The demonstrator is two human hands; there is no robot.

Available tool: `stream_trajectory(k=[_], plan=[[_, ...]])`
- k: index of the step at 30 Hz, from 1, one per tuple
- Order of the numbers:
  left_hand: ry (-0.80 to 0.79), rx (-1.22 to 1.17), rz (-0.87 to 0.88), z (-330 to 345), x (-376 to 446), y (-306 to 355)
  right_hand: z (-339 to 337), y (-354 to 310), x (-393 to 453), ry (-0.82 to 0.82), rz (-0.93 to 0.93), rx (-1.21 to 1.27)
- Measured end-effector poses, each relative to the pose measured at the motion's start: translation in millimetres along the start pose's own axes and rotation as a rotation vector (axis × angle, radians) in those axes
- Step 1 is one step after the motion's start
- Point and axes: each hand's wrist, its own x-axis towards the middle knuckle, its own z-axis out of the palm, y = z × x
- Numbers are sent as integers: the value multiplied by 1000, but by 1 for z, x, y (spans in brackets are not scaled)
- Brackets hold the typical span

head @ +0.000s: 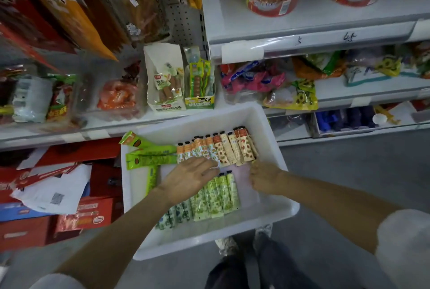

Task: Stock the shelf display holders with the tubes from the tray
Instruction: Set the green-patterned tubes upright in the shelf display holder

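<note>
A white tray [267, 130] sits below the shelf front, its far rim just under the shelf's edge and its near rim above the person's legs. Inside, a row of orange and cream tubes [223, 150] runs along the far part, reaching close to the right wall, and a row of green tubes [216, 195] lies along the near part, with a bare strip of tray floor to its right. Green sachets [149, 157] crowd the left wall. The left hand [190, 179] lies flat across the middle, fingers spread and straight, fingertips touching the near ends of the orange tubes, gripping nothing. The right hand [263, 178] hovers by the right wall with fingers curled at the near end of the last cream tube; whether it pinches the tube I cannot tell. On the shelf just beyond the tray's far rim stand two cardboard display holders [166, 102], side by side, partly filled. Grey floor [349, 172] lies open to the tray's right.
</note>
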Motion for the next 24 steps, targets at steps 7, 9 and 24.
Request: stream_trajectory(k=[7,9,24], plan=[[-149,1,41,29,6,1,-1,0,15,-29,-222,-294],[-243,29,104,43,18,5,0,-1,15,5,-207,-213],[-322,-218,114,62,80,21,-42,21,-90,523,56,1272]])
